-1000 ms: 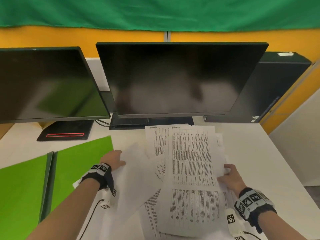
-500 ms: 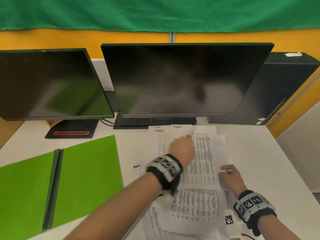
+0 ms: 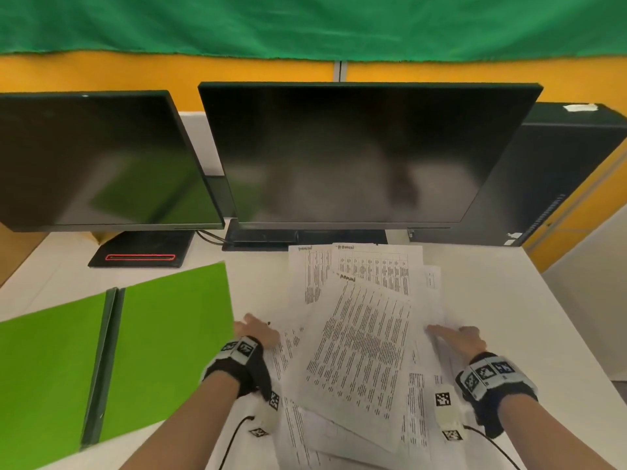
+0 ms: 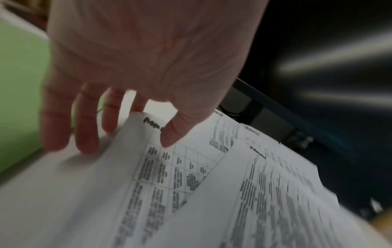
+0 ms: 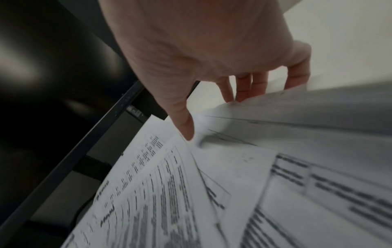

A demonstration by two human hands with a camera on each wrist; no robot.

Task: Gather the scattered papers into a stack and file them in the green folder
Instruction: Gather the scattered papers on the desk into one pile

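Several printed white papers point(image 3: 363, 337) lie fanned in a loose pile in the middle of the white table point(image 3: 515, 300); the top sheet is skewed. Left of them the green folder point(image 3: 163, 340) lies open and flat. My left hand point(image 3: 256, 332) is at the pile's left edge: in the left wrist view its straight fingers point(image 4: 87, 142) stand against the edge and the thumb rests on a sheet point(image 4: 191, 184). At the pile's right edge, my right hand point(image 3: 454, 334) pinches a lifted sheet point(image 5: 297, 107), thumb on top, fingers behind it.
Two dark monitors point(image 3: 356, 154) point(image 3: 95, 161) stand right behind the papers, the left one's base point(image 3: 139, 252) close to the folder. A black computer case point(image 3: 559, 178) is at the back right. The table's right edge runs past my right wrist.
My left hand has drawn back from the far end of the pile to its left edge. The top sheet has turned askew. The right hand has stayed at the right edge.
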